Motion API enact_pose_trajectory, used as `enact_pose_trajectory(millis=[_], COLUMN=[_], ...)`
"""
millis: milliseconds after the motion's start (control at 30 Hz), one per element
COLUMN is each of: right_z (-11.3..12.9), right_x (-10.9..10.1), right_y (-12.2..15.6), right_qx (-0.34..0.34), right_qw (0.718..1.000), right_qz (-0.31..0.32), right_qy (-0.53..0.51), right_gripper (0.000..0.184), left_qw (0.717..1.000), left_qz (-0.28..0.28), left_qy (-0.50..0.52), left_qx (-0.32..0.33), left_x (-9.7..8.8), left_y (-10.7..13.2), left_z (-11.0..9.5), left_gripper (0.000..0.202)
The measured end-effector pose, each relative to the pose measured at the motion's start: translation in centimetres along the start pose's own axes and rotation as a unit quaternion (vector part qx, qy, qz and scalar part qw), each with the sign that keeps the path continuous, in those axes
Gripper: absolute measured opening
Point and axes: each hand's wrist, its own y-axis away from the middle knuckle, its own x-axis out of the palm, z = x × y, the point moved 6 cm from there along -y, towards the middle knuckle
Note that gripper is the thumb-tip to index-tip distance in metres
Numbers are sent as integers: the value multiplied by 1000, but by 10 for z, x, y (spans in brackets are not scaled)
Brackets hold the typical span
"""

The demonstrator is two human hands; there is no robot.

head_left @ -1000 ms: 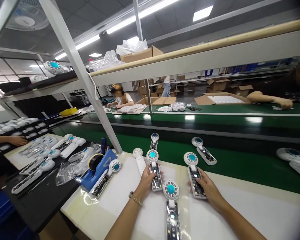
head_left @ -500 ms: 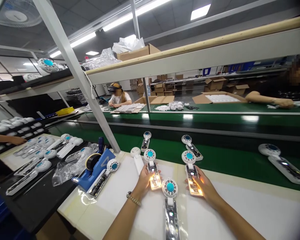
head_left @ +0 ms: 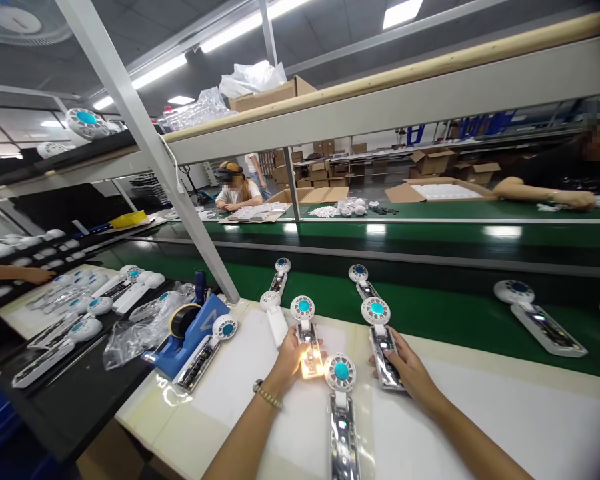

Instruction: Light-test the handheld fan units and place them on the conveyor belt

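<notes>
My left hand [head_left: 289, 360] is closed around the handle of a white fan-like device [head_left: 303, 309], thumb on its exposed circuit board, which glows orange. Its round slotted head has a teal centre. A second such device [head_left: 375, 310] is in my right hand [head_left: 411, 370], thumb on the board; its orange light is off and a small white light shows. Between my forearms, a third device [head_left: 341, 373] lies on the white worktop [head_left: 430, 427]. Just beyond my left hand rests a white-backed device [head_left: 275, 320].
A blue tape dispenser [head_left: 195, 347] stands at the left, another device [head_left: 225, 327] against it. More units lie on the green conveyor belt [head_left: 445, 303] and the black side table [head_left: 35, 420]. A metal post [head_left: 165, 180] and shelf rise ahead. Co-workers sit across the belt.
The orange glow on the device in my right hand has gone out; the left one still glows. Devices on the belt have shifted left, and another appears at the right edge.
</notes>
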Motion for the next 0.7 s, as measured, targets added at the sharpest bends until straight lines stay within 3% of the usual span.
enact_pose_trajectory(millis=[233, 700], right_z=[1, -5], right_x=[-2, -3], right_y=[-1, -5], right_qx=[12, 24], right_qw=[1000, 998], right_qz=[-5, 56], right_qy=[-24, -25], right_gripper=[90, 91], left_qw=[1000, 1000], left_qz=[8, 24], left_qy=[-10, 13], left_qx=[-7, 7], left_x=[3, 8], left_y=[2, 4], left_z=[-3, -8], left_gripper=[58, 56])
